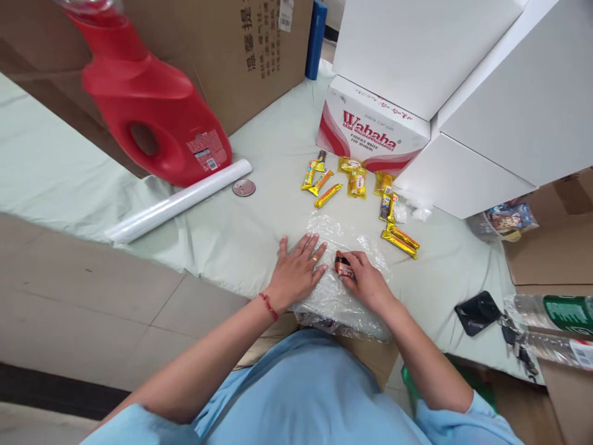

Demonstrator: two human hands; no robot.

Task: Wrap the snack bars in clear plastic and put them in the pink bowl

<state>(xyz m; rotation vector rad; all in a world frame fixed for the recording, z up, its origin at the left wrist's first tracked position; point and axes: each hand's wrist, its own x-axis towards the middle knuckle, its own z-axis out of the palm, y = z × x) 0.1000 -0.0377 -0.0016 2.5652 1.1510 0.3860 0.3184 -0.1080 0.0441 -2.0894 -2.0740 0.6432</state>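
A sheet of clear plastic film lies crinkled on the cloth-covered table, its near end hanging over the front edge. Flat on the film's left part rests my left hand, fingers spread, holding nothing. My right hand grips a small dark brown and orange snack packet over the middle of the film; the fingers hide part of it. Beyond the film are several yellow-wrapped snack bars and yellow snack packets. More yellow bars lie to the right, beside crumpled clear plastic.
At the left are a roll of film, a round disc and a red jug. A Wahaha carton and white boxes stand behind. A black pouch, keys and plastic bottles lie right.
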